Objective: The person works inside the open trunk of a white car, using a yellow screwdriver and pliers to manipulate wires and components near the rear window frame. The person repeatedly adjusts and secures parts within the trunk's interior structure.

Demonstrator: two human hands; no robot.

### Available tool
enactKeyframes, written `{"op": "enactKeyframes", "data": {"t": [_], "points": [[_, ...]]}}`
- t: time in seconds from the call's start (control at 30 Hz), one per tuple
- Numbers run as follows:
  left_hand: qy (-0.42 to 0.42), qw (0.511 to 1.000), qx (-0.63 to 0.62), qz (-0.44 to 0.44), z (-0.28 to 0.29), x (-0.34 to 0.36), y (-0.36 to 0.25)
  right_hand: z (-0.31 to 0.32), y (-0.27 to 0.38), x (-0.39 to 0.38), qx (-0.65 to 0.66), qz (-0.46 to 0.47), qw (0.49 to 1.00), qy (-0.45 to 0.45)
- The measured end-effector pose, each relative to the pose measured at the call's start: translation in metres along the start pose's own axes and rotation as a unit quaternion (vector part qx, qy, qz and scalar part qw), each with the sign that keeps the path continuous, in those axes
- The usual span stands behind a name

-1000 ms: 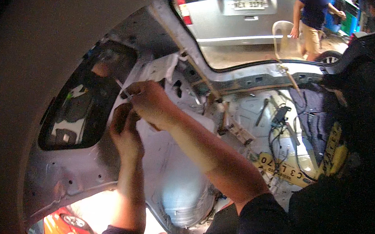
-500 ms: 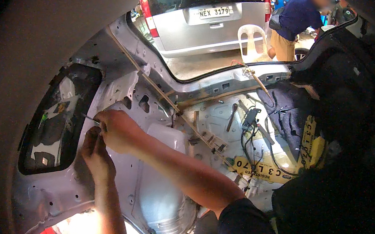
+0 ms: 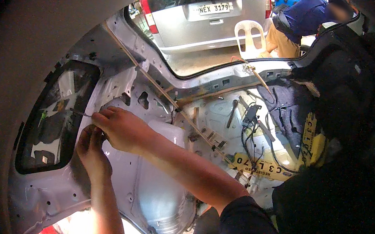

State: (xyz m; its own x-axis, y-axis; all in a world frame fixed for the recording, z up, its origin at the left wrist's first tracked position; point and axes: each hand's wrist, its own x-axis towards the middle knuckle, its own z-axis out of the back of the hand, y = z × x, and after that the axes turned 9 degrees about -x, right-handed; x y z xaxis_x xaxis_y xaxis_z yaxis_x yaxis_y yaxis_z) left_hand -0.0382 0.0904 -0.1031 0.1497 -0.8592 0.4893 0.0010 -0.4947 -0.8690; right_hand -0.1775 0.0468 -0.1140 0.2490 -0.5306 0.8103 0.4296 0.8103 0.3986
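Reaching across from the right, my right hand (image 3: 123,130) is closed around a thin metal tool (image 3: 80,113). Its slim tip sticks out to the left, in front of the dark-edged side window (image 3: 58,116); whether it touches the glass or the rim cannot be told. Just below, my left hand (image 3: 93,150) is raised with fingers bunched together near the right hand's fingers. What they pinch, if anything, is hidden. Both hands are close to the bare pale-painted inner side panel (image 3: 121,169) of a vehicle.
A long thin strip (image 3: 154,83) runs diagonally beyond my hands. On the stripped floor lie a wrench-like tool (image 3: 231,114), a black connector with wiring (image 3: 251,115) and yellow plates (image 3: 262,167). Outside the rear opening are a white plastic chair (image 3: 250,40), a silver van (image 3: 206,31) and a person (image 3: 295,20).
My hands have shifted slightly left and the left fingers are a little higher. More of the thin tool shows. The person outside has bent over further, and the view has moved a little.
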Motion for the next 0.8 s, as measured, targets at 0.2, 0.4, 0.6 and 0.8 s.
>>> {"op": "enactKeyframes", "data": {"t": [0.2, 0.4, 0.6, 0.8], "points": [[-0.012, 1.0, -0.007, 0.01, 0.004, 0.004, -0.002, -0.009, -0.01, 0.004, -0.023, -0.005, 1.0, 0.01], [-0.106, 0.96, -0.219, 0.135, 0.004, 0.013, 0.002, -0.009, -0.013, 0.008, 0.053, -0.076, 0.995, -0.048], [0.157, 0.917, -0.324, 0.172, -0.008, 0.019, 0.014, -0.012, -0.001, 0.003, -0.015, -0.073, 0.983, -0.17], [0.106, 0.927, -0.315, 0.173, -0.009, 0.019, 0.016, -0.004, 0.0, 0.001, -0.025, -0.059, 0.987, -0.146]]}}
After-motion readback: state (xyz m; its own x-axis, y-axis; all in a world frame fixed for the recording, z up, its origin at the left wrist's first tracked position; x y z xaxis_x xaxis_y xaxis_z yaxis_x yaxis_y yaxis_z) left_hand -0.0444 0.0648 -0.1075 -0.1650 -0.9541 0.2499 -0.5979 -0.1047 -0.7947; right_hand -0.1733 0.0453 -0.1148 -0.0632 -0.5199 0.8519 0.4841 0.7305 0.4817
